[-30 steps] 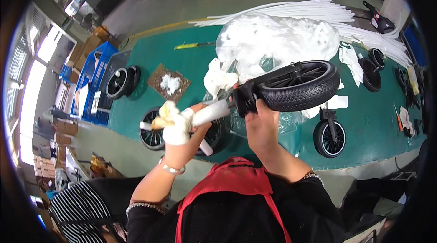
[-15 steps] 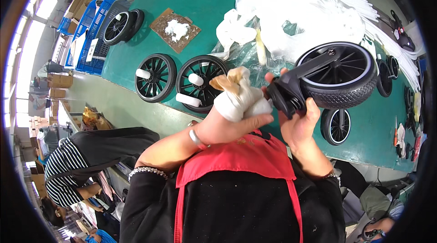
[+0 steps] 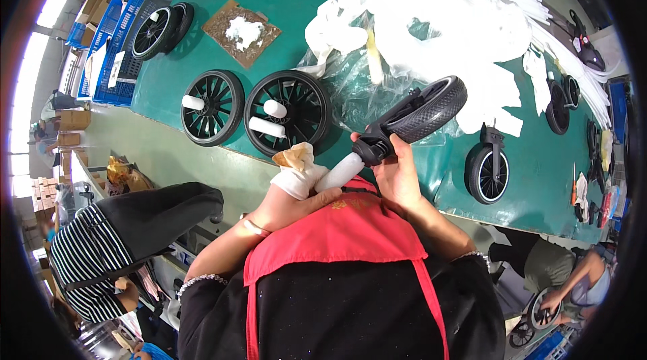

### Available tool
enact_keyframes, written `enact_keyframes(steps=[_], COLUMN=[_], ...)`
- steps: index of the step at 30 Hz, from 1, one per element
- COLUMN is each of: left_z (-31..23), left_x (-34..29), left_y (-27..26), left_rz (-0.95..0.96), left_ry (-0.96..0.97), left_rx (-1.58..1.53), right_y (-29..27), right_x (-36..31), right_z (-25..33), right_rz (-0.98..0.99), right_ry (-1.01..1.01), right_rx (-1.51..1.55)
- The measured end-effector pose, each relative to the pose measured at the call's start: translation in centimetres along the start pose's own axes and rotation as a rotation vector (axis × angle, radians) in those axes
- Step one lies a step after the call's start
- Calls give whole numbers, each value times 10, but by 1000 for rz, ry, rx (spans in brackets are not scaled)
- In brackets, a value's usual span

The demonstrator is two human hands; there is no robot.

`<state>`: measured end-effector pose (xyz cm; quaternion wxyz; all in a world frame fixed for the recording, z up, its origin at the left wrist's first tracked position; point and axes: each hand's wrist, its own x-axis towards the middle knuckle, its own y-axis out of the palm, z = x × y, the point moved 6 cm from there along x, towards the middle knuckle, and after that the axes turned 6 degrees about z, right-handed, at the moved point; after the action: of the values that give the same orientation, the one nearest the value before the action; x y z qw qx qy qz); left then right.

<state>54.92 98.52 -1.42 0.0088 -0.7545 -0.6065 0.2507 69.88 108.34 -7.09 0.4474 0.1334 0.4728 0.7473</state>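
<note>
My right hand (image 3: 397, 181) grips the black fork (image 3: 373, 149) of a small wheel (image 3: 435, 114). The wheel tilts up and away to the right, its ribbed tyre nearly edge-on. My left hand (image 3: 290, 201) is closed on a white cloth (image 3: 294, 174) with a tan patch and on a white foam sleeve (image 3: 342, 169). The sleeve's far end meets the fork's stem end; whether it is over the stem I cannot tell. Beyond my hands lie two large spoked wheels, the left one (image 3: 236, 107) and the right one (image 3: 322, 109), with white foam pieces (image 3: 267, 127) on them.
A cardboard piece (image 3: 222, 31) bears a white smear. Clear plastic and white sheeting (image 3: 431, 16) fill the table's far middle. Another forked wheel (image 3: 472, 174) stands at right. Blue crates (image 3: 125, 30) sit far left. People work at lower left (image 3: 87, 259) and lower right (image 3: 583, 279).
The held wheel has swung from showing its spoked face to nearly edge-on and moved left. My left hand has drawn left, and the white foam sleeve now shows between my hands.
</note>
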Motion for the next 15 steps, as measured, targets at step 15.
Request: enact_keyframes(steps=[15], left_z=[76], left_x=[17], left_y=[-74], left_rz=[-483], left_ry=[200], left_rx=[1063], right_y=[-51], right_x=[29], right_z=[31], right_rz=[-135], right_ry=[135], right_rx=[-994])
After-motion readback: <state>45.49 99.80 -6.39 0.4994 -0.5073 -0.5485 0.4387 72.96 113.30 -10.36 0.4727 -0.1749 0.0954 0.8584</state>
